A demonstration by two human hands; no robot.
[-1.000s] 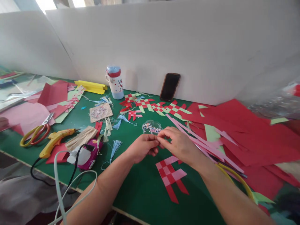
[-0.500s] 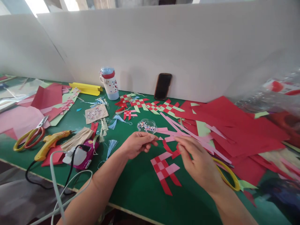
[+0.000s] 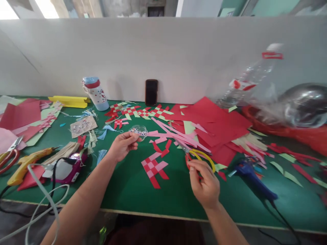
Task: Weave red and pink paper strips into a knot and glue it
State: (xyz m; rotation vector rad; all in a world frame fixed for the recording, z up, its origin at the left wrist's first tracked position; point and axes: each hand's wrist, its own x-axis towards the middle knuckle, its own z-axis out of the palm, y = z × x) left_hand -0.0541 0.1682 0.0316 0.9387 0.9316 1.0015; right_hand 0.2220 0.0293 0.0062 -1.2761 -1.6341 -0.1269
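Observation:
My right hand is closed on the red handle of a pair of scissors, whose yellow loop stands out beyond the fingers and whose blades point at pink paper strips. My left hand is pinched, just in front of a clear dish of small beads; anything between its fingertips is too small to make out. Between the hands lies a woven red and pink paper fish on the green table. Curved red paper pieces lie just above it.
Finished woven fish, a phone and a tumbler stand or lie along the white partition. Red sheets and a blue glue gun are at right. A yellow glue gun, cords and tassels are at left.
My right hand has gone from bare, beside the pink strips, to gripping the scissors. My left hand stays pinched near the bead dish. The view has swung to the right.

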